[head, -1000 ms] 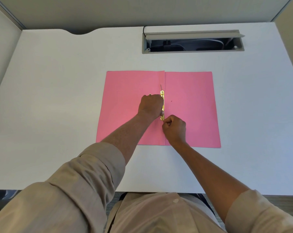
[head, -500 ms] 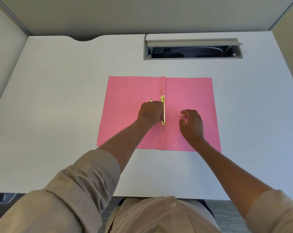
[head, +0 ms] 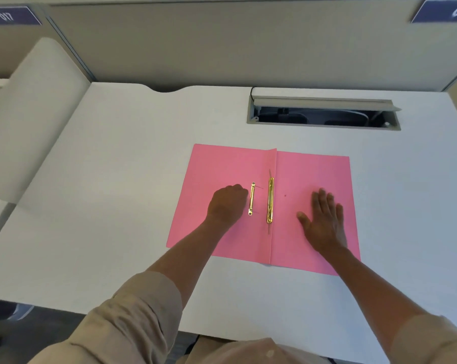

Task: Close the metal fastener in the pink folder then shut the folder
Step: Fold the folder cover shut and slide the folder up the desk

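Observation:
The pink folder [head: 222, 166] lies open and flat on the white desk [head: 117, 179]. A gold metal fastener [head: 270, 200] runs along the spine fold, with thin prongs sticking out at both ends. A shorter loose gold bar [head: 252, 198] lies on the left flap just beside it. My left hand [head: 226, 204] is curled into a fist on the left flap, its fingertips right at the loose bar; whether they grip it is hidden. My right hand [head: 324, 219] rests flat on the right flap with fingers spread, apart from the fastener.
An open cable tray [head: 323, 115] is sunk into the desk behind the folder. Grey partition walls [head: 222, 43] close the back and sides. A pale rounded panel [head: 35, 114] stands at the left. The desk's front edge is near my body.
My left hand slid left off the fastener, uncovering the loose gold bar. My right hand left the fastener's lower end, moved right and flattened on the right flap. The view tilted upward.

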